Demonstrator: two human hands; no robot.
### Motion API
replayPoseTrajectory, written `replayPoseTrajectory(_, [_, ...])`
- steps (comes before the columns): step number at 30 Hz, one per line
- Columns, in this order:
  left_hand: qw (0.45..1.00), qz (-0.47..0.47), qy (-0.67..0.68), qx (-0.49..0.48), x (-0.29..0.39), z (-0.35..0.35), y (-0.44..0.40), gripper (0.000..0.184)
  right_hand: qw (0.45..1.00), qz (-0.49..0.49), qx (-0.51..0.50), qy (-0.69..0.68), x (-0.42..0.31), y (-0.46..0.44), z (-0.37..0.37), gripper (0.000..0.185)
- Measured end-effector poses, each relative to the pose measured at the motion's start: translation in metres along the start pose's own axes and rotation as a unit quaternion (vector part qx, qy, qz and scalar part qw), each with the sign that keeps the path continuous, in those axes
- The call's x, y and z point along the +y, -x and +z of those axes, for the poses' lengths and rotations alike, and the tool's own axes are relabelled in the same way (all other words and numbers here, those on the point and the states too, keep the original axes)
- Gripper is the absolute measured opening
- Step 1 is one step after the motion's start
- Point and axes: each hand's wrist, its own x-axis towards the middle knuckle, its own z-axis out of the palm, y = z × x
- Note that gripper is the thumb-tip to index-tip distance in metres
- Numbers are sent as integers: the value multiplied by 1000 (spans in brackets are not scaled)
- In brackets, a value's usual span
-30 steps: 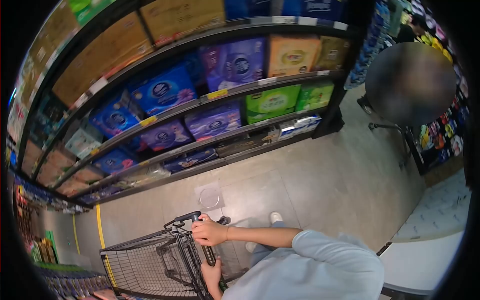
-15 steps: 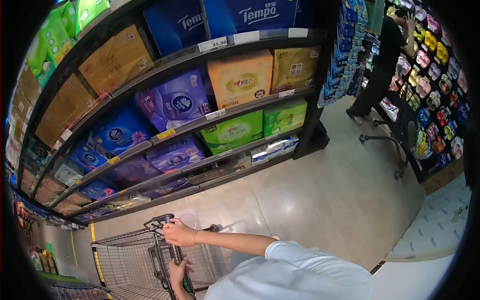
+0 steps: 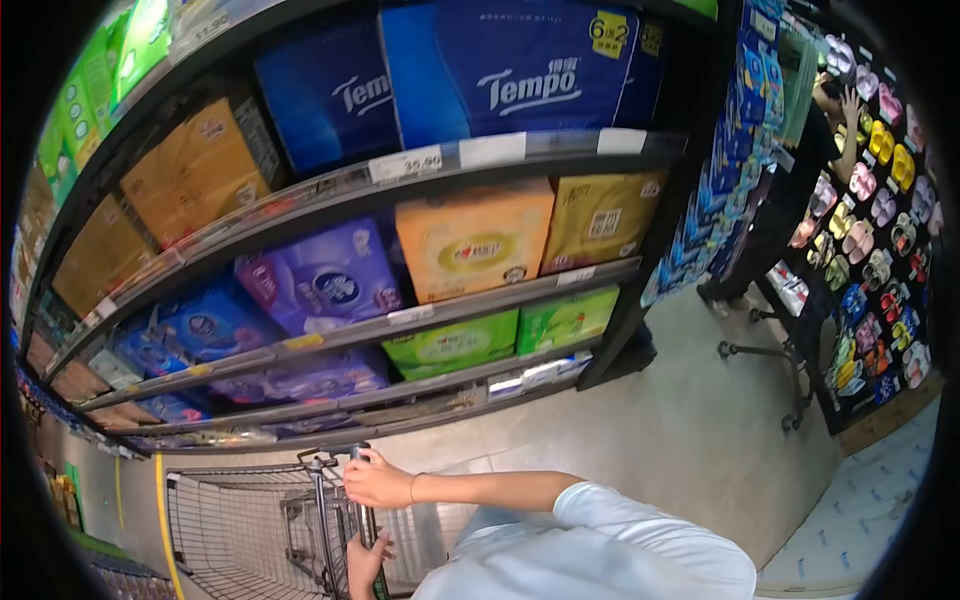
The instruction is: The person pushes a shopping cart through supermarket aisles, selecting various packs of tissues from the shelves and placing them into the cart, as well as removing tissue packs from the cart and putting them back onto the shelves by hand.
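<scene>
My right hand [image 3: 378,480] is closed round the upper end of the shopping cart handle [image 3: 366,521]. Lower down, near the bottom edge, my left hand [image 3: 366,562] is curled on the same handle, its wrist cut off by the frame. A wire shopping cart [image 3: 235,520] stretches out to the left of both hands; no goods show in the part of its basket that I see.
Shelves above the cart hold blue Tempo tissue packs [image 3: 510,75], a purple pack [image 3: 320,280], an orange pack [image 3: 475,240] and green packs [image 3: 455,343]. At right stand a person in black [image 3: 765,200], a wheeled stand [image 3: 765,355] and a slipper display [image 3: 880,220].
My view has tilted up, so the shelves' top rows sit lower and look larger. Both hands stay on the cart handle. The person at right keeps a hand raised.
</scene>
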Motion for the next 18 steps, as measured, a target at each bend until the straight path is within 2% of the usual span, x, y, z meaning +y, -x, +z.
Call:
replayPoseTrajectory(1, [1000, -9, 18, 3, 8, 11, -6, 23, 999, 16, -4, -31, 6, 4, -10, 11])
replayPoseTrajectory(7, [1000, 24, 14, -13, 28, 50, -49, 28, 1000, 5, -16, -9, 59, 8, -49, 12])
replayPoseTrajectory(9, [1000, 19, -8, -14, 38, 61, -59, 28, 998, 34, -33, -29, 70, 10, -62, 11])
replayPoseTrajectory(11, [998, 12, 58, -27, 56, 73, -63, 20, 996, 51, -56, -46, 82, 11, -75, 9])
replayPoseTrajectory(13, [998, -10, 63, -27, 66, 82, -67, 21, 997, 41, -35, -48, 94, 16, -82, 9])
replayPoseTrajectory(16, [996, -1, 73, -48, 69, 97, -79, 24, 997, 35, -57, -47, 108, 22, -96, 10])
replayPoseTrajectory(18, [989, -21, 127, -70, 76, 103, -84, 24, 996, 31, -61, -57, 116, 25, -106, 11])
